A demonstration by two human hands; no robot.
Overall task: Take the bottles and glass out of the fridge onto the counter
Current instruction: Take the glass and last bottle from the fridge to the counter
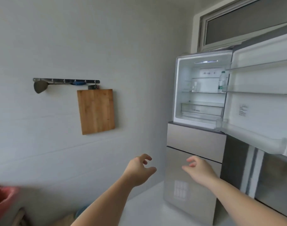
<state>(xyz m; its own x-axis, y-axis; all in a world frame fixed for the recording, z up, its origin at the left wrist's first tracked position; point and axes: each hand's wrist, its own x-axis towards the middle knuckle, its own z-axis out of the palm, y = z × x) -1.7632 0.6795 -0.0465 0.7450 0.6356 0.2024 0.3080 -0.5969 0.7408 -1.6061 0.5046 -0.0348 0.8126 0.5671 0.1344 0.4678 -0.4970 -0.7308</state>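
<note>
The fridge (196,139) stands at the right with its upper door (260,101) swung open to the right and the inside lit. On the middle shelf a clear glass (194,88) stands at the left and a plastic bottle (222,81) with a green label at the right. Both my hands reach forward below the open compartment, in front of the fridge's lower drawers. My left hand (140,168) is empty with curled, spread fingers. My right hand (198,168) is empty too, fingers apart.
A wooden cutting board (96,111) hangs on the white wall from a metal hook rail (66,81), with a spatula (39,88) beside it. A red basin (2,199) sits at the lower left edge. A window (247,25) is above the fridge.
</note>
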